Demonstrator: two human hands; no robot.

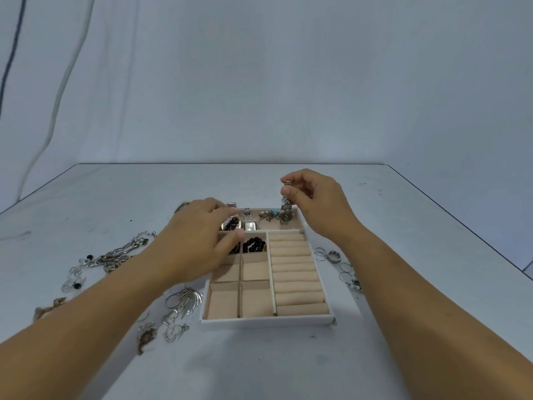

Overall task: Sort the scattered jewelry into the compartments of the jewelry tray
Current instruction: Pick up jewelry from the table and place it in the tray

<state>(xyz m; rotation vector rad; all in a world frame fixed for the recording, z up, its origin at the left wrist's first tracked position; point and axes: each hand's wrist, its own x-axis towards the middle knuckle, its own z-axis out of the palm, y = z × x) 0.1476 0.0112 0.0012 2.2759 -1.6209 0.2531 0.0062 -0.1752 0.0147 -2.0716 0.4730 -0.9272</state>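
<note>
A white jewelry tray with beige compartments lies in the middle of the table. My right hand pinches the band of a silver watch, which hangs upright over the tray's back right compartment, beside a turquoise piece. My left hand holds a round dark-faced watch at the back left compartment. A square silver watch lies next to it. Black bead bracelets fill a small compartment. The ring rolls on the right side hold nothing.
Silver chains and necklaces lie scattered left of the tray. Earrings and hoop pieces sit near its front left corner. Several rings lie to its right. The table's edges run diagonally on both sides.
</note>
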